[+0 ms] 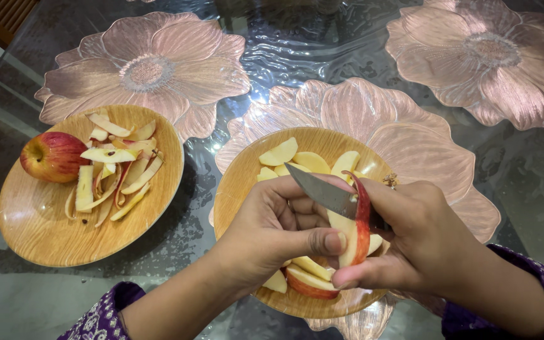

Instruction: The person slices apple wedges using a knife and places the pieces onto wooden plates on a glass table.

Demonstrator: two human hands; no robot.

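- Holding an apple wedge (355, 236) over the near wooden plate (237, 182), the left hand (281, 230) closes around it, thumb pressed on the pale flesh.
- The right hand (426, 242) grips a knife (322, 192); its fist is shut on the handle, which is hidden, and its index finger runs under the wedge.
- The knife blade points left and far, lying across the top of the wedge, where a strip of red skin curls up beside it.
- The wedge stands nearly upright between the 2 hands, red skin to the right, flesh to the left.
- On the near plate, peeled apple slices (297, 158) lie along the far edge, and more wedges (306, 280), 1 with red skin, lie under the hands at the near edge.
- A second wooden plate (39, 220) sits well apart to the left; it carries 1 whole red apple (53, 156) at its left rim and a pile of peel strips (118, 164) just beside it.
- Both plates rest on a rippled glass tabletop (284, 50).
- The near plate sits on a pink flower-shaped mat (410, 138); 2 more such mats lie far left (149, 69) and far right (492, 56).
- Purple patterned sleeves (105, 315) cover both forearms at the near edge.
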